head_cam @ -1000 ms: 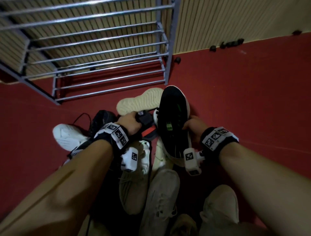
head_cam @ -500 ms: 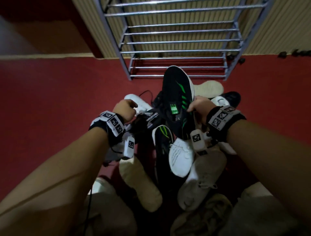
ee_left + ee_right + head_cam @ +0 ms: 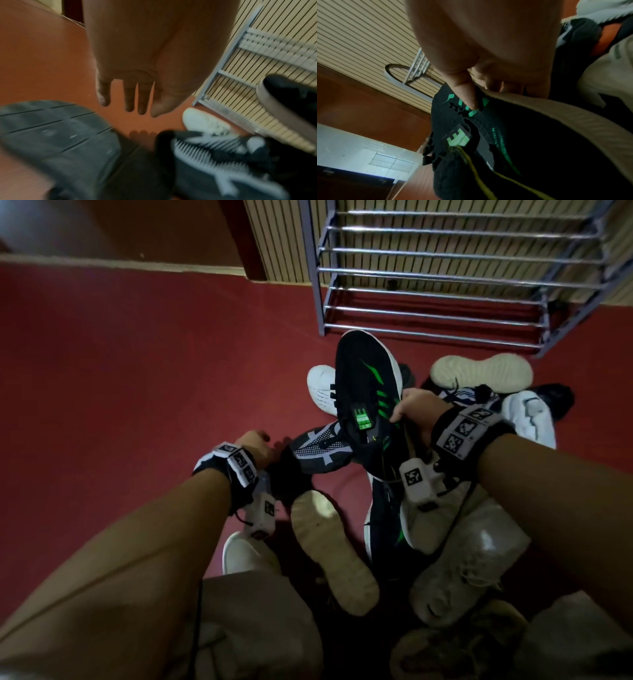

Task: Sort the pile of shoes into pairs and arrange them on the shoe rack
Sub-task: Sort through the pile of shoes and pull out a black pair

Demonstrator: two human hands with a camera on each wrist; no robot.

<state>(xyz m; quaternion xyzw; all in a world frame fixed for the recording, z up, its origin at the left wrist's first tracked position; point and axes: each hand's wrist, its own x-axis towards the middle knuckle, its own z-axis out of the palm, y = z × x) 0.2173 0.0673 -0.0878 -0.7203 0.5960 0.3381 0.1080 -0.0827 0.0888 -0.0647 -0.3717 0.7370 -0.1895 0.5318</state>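
Standing seemingly bare, rack (image 3: 445, 278); shoes (image 3: 342, 559) floored.

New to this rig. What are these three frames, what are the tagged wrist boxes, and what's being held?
No robot here: a person works bare-handed, with a camera on the head and one strapped to each wrist; the tagged boxes are those wrist cameras. The wide picture is the head view, looking down at a pile of shoes on a red floor, with a metal shoe rack at the wall, no shoes on the part in view. The other two pictures look along each hand. The right hand grips a black shoe with green stripes, thumb on its upper. The left hand holds nothing; its fingers hang straight above a black and white shoe.
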